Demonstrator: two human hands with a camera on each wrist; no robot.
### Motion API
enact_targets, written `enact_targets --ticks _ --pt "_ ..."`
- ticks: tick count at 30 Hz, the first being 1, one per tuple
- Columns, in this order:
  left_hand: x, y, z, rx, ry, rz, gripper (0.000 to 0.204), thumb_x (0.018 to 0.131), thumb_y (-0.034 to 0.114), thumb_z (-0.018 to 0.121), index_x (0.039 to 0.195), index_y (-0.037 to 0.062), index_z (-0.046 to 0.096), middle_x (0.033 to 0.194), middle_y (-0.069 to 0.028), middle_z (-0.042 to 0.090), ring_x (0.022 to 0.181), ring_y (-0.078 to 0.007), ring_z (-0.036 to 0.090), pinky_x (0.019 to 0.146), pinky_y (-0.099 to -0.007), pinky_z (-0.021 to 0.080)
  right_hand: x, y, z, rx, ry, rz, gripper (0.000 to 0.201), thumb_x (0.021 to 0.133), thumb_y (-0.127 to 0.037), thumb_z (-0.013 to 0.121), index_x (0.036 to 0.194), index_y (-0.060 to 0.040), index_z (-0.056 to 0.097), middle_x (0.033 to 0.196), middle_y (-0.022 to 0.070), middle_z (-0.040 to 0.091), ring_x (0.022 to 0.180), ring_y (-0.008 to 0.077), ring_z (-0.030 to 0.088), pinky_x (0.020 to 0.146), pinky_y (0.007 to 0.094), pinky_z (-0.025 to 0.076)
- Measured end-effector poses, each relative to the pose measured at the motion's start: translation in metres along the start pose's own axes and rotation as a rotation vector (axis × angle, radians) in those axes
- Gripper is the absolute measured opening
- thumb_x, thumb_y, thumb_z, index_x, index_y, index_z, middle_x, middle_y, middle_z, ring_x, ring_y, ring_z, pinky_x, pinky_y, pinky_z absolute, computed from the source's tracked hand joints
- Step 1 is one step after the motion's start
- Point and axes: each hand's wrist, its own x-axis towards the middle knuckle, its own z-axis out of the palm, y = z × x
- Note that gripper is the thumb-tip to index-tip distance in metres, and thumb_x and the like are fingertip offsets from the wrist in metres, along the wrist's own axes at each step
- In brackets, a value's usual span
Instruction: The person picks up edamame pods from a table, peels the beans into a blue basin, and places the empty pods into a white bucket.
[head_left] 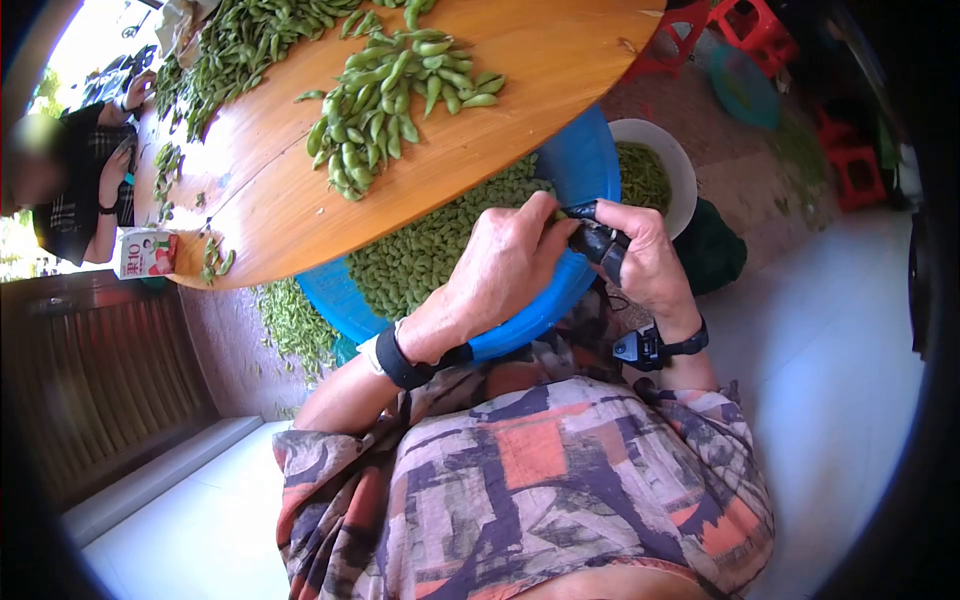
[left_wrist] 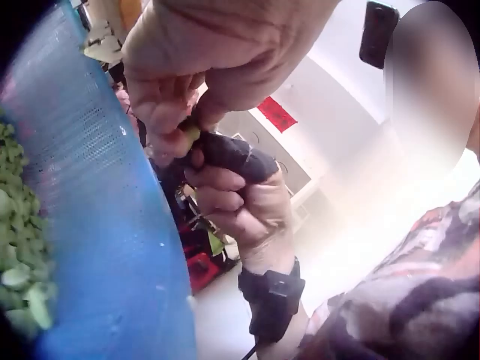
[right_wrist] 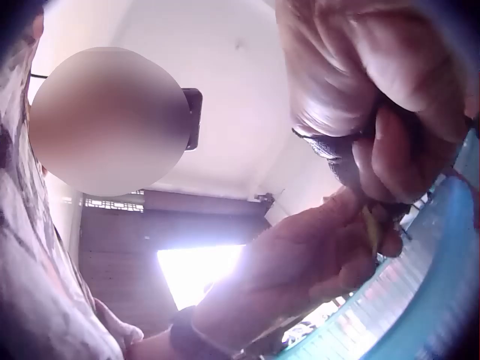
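Over the right rim of a blue basket (head_left: 585, 165), both hands meet at a green bean pod (left_wrist: 193, 136). My left hand (head_left: 505, 255) pinches the pod between thumb and fingers; part of it sticks out in the right wrist view. Curled fingers of my right hand (head_left: 652, 262) grip its other end, with black wrapping (left_wrist: 238, 156) on the thumb and a finger. Most of the pod is hidden by the fingers. Many shelled green beans (head_left: 430, 245) fill the basket below.
A round wooden table (head_left: 270, 225) overhangs the basket, bearing a pod pile (head_left: 385, 105), a larger heap (head_left: 250, 45) and a carton (head_left: 148, 254). A white tub (head_left: 682, 165) of green hulls stands right. Another person (head_left: 85, 180) sits left; red stools (head_left: 755, 35) stand behind.
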Motion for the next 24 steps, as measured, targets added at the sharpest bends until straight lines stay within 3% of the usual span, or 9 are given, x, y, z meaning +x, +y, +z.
enact_targets --ticks 3,7,9,11,12,15,18,20,24 --pt "-0.018 -0.011 -0.008 0.012 -0.006 -0.011 0.016 0.095 0.010 0.056 0.106 -0.0017 0.057 0.058 -0.0121 0.058 0.051 -0.0207 0.059 0.051 -0.0332 0.047 0.005 0.003 0.005 0.063 -0.126 0.117 0.018 0.075 0.005 0.046 0.085 0.0014 0.061 0.066 0.0021 0.046 0.069 0.0063 0.043 0.060 0.0252 0.040" --pt "-0.030 -0.017 -0.014 -0.448 -0.032 -0.308 0.028 0.100 0.014 0.049 0.119 -0.0049 0.056 0.066 -0.0074 0.061 0.058 -0.0123 0.058 0.056 -0.0291 0.048 0.007 -0.003 0.027 0.017 -0.061 0.057 0.029 0.071 0.009 0.044 0.091 0.0011 0.064 0.068 0.0089 0.057 0.069 0.0085 0.049 0.062 0.0292 0.045" --pt "-0.034 -0.023 -0.011 -0.656 -0.018 -0.438 0.032 0.101 0.015 0.047 0.123 -0.0059 0.055 0.070 -0.0056 0.062 0.062 -0.0101 0.057 0.058 -0.0272 0.048 0.009 0.002 0.045 -0.127 0.035 -0.120 0.026 0.069 0.010 0.049 0.091 0.0023 0.062 0.076 0.0181 0.058 0.068 0.0308 0.058 0.064 0.0365 0.047" --pt "-0.036 -0.030 -0.004 -0.954 0.149 -0.470 0.034 0.100 0.016 0.048 0.124 -0.0077 0.056 0.074 -0.0039 0.061 0.064 -0.0099 0.055 0.062 -0.0241 0.047 0.009 -0.002 0.062 -0.345 0.144 -0.242 0.023 0.069 0.009 0.053 0.090 0.0028 0.058 0.079 0.0207 0.054 0.074 0.0425 0.055 0.065 0.0429 0.047" --pt "-0.038 -0.030 -0.005 -0.926 0.168 -0.455 0.034 0.099 0.016 0.046 0.121 -0.0074 0.057 0.075 -0.0015 0.060 0.065 -0.0086 0.053 0.062 -0.0226 0.046 0.007 0.004 0.070 -0.418 0.165 -0.303 0.026 0.067 0.008 0.055 0.093 0.0026 0.056 0.080 0.0204 0.051 0.076 0.0444 0.055 0.065 0.0477 0.046" --pt "-0.041 -0.036 -0.007 -0.920 0.199 -0.441 0.034 0.098 0.015 0.043 0.119 -0.0065 0.059 0.073 -0.0001 0.058 0.064 -0.0075 0.052 0.062 -0.0217 0.044 0.005 0.001 0.086 -0.488 0.162 -0.399 0.041 0.061 0.010 0.059 0.101 0.0048 0.052 0.093 0.0216 0.049 0.082 0.0440 0.055 0.068 0.0475 0.048" --pt "-0.037 -0.039 0.001 -0.794 0.291 -0.464 0.034 0.095 0.012 0.040 0.115 -0.0051 0.062 0.082 -0.0026 0.061 0.070 -0.0073 0.052 0.066 -0.0230 0.046 0.008 0.002 0.095 -0.506 0.112 -0.333 0.046 0.058 0.011 0.060 0.103 0.0059 0.051 0.095 0.0218 0.047 0.085 0.0438 0.055 0.070 0.0471 0.049" --pt "-0.035 -0.041 0.008 -0.717 0.397 -0.387 0.034 0.093 0.010 0.039 0.115 -0.0048 0.061 0.090 -0.0059 0.062 0.076 -0.0084 0.053 0.070 -0.0251 0.047 0.010 0.005 0.098 -0.506 0.124 -0.349 0.047 0.058 0.011 0.061 0.103 0.0055 0.052 0.095 0.0215 0.047 0.084 0.0435 0.055 0.070 0.0471 0.049" --pt "-0.039 -0.040 0.009 -0.824 0.400 -0.389 0.029 0.094 0.011 0.040 0.108 -0.0043 0.061 0.095 -0.0069 0.061 0.076 -0.0113 0.054 0.070 -0.0281 0.048 0.013 0.009 0.100 -0.468 0.207 -0.381 0.040 0.062 0.010 0.061 0.101 0.0038 0.055 0.092 0.0204 0.048 0.081 0.0426 0.055 0.068 0.0472 0.048"
